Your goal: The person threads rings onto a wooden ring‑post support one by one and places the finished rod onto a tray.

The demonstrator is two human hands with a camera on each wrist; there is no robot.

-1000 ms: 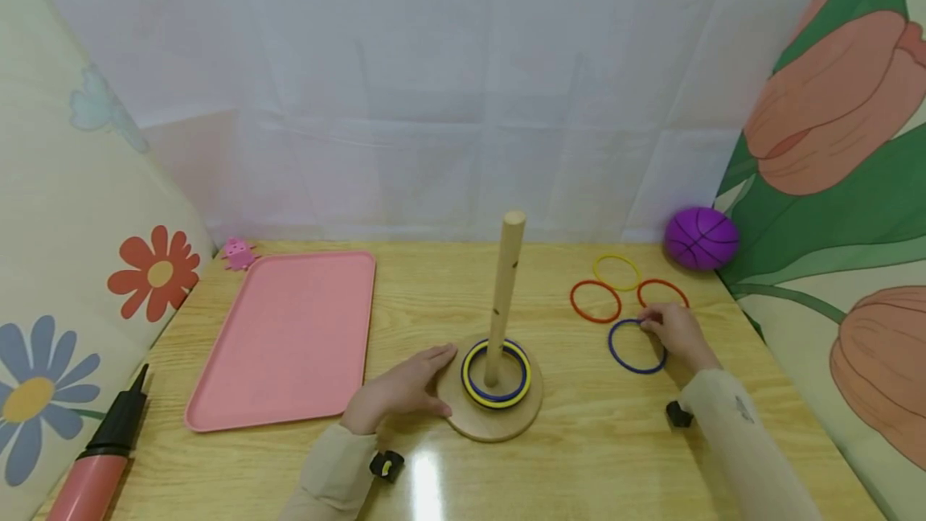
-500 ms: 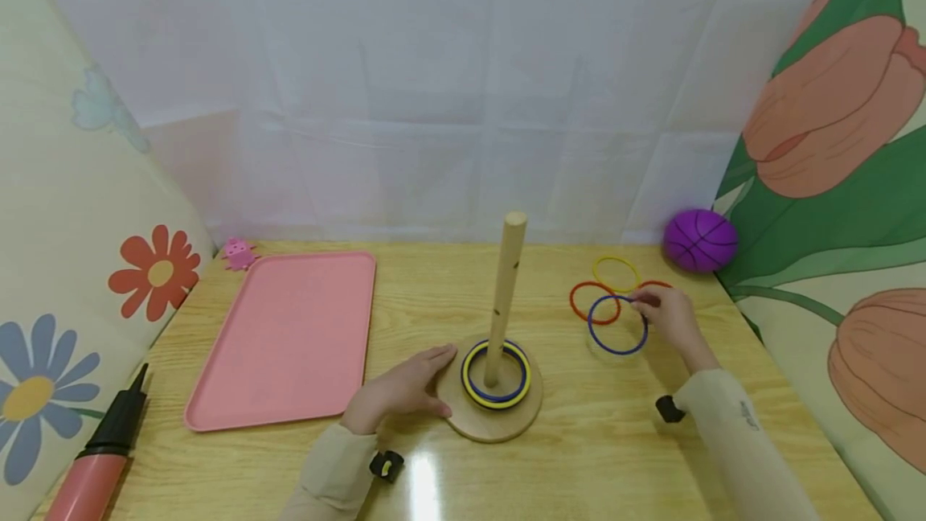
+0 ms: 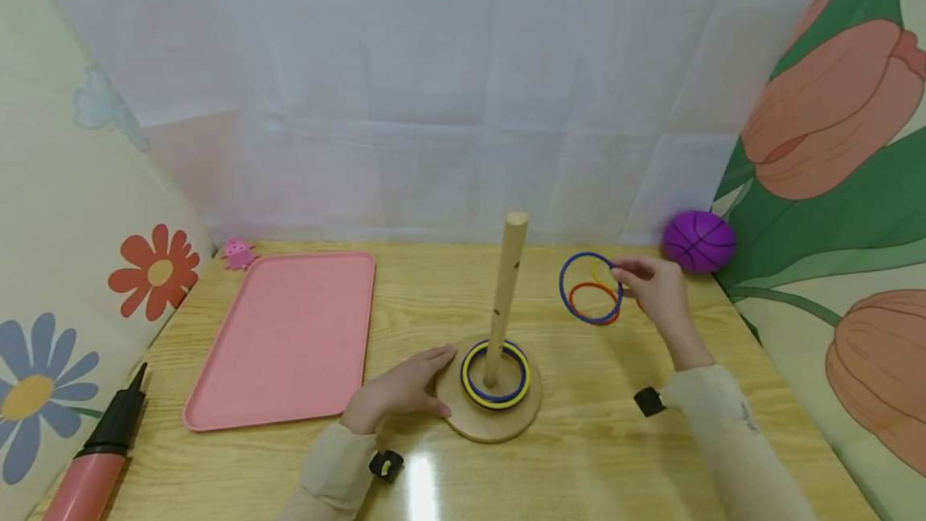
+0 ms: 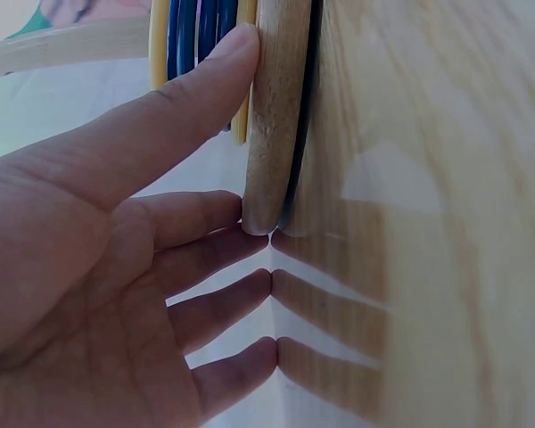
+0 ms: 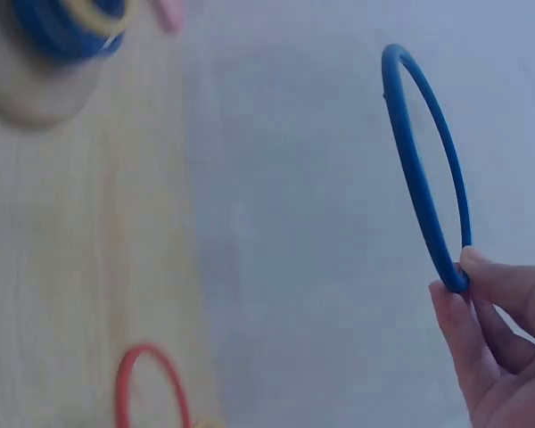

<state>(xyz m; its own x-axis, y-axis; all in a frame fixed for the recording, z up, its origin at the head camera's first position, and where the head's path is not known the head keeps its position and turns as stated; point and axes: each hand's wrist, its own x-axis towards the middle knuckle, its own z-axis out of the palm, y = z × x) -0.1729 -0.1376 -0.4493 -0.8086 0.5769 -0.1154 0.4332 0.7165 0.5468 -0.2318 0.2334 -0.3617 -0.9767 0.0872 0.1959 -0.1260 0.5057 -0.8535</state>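
Note:
My right hand [image 3: 657,296] pinches the edge of a blue ring [image 3: 563,289] between thumb and fingers, held up above the table. In the right wrist view the blue ring [image 5: 415,169] stands clear of everything but the fingertips. My left hand [image 3: 401,388] rests at the left edge of a round wooden base [image 3: 492,428]. Its thumb lies on the rim in the left wrist view, with the other fingers [image 4: 223,308] spread and straight along the tabletop. From the base rises a wooden post [image 3: 506,288], with several yellow and blue rings [image 3: 497,404] stacked around its foot.
Behind the held ring lie a red ring [image 3: 583,317] and a yellow ring [image 3: 596,272]; another red one is mostly hidden by the right hand. A purple ball [image 3: 698,242] sits back right. On the left are a pink tray [image 3: 289,344], a pink toy [image 3: 238,254] and a pump [image 3: 94,457].
My right hand has lifted the blue ring off the table and moved it up and to the left, over the other rings. The left hand stays at the base.

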